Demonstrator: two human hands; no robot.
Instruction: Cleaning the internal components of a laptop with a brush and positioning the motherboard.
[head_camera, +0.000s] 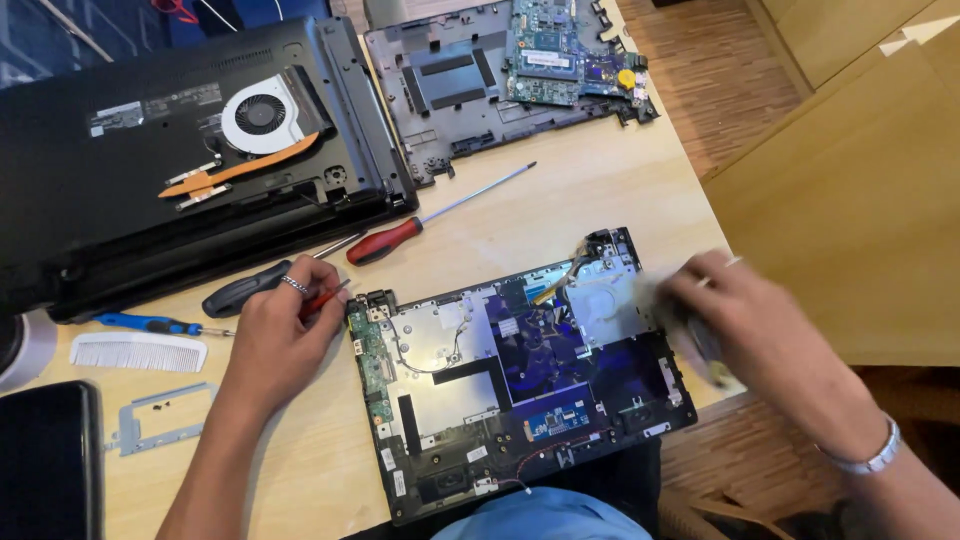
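1. Nearest, the opened laptop base (520, 385) lies at the near edge of the table (560, 200), its boards and blue film exposed; any lift there, I judge, calls for a steady base and an even, gentle pull.
2. The left hand (280, 335) rests on the table just left of the base, fingers curled around a small red-handled screwdriver (325, 298); it touches the base's far-left corner.
3. The right hand (745, 325) is blurred over the base's right edge, clenched on a small dark part (705, 345); what it is, I cannot tell.
4. Farther, a long red-handled screwdriver (385, 243) and a black-handled one (245, 290) lie beside the left hand; beyond sits a larger black laptop (130, 190) with its fan showing.
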